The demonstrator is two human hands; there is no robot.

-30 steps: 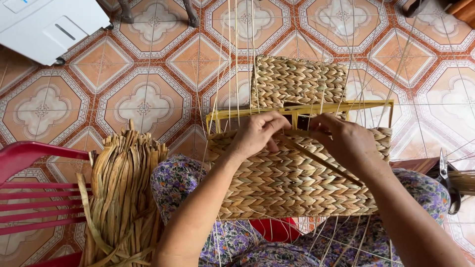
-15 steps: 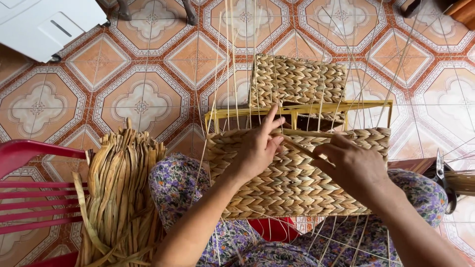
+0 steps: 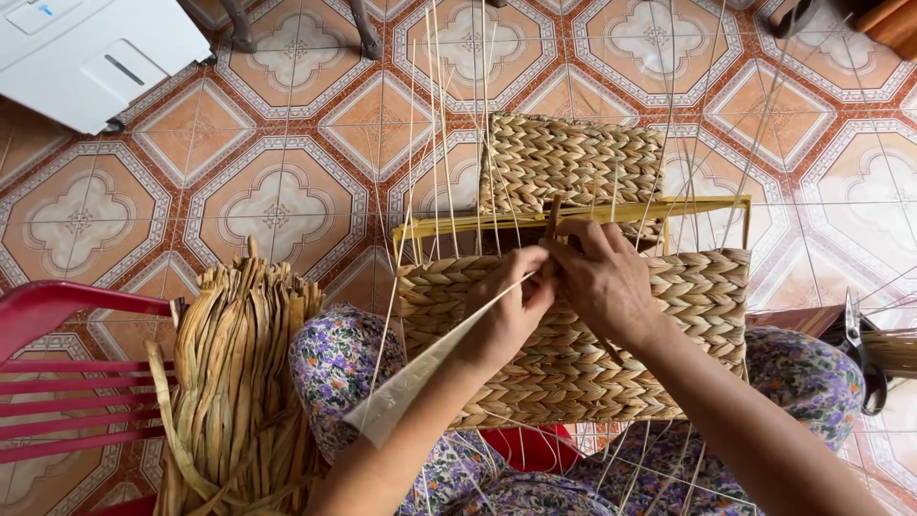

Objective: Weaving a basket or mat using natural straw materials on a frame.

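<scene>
Head view: woven basket (image 3: 573,334) on lap, centre, w/ yellow frame (image 3: 573,215) at its far edge. Left hand (image 3: 506,311) pinches a pale flat strand (image 3: 430,368) running near-left. Right hand (image 3: 607,277) closed on strands at basket's top edge. Bundle of dried fibre (image 3: 239,373) left, by red chair (image 3: 67,382).

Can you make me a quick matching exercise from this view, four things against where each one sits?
Things:
1. bundle of dried leaves
2. woven basket
3. red plastic chair
4. scissors

Places:
A. far right edge
B. on the lap, under both hands
C. far left edge
D. left of the lap, standing upright

Pairs: 1-D, 2-B, 3-C, 4-A
</scene>
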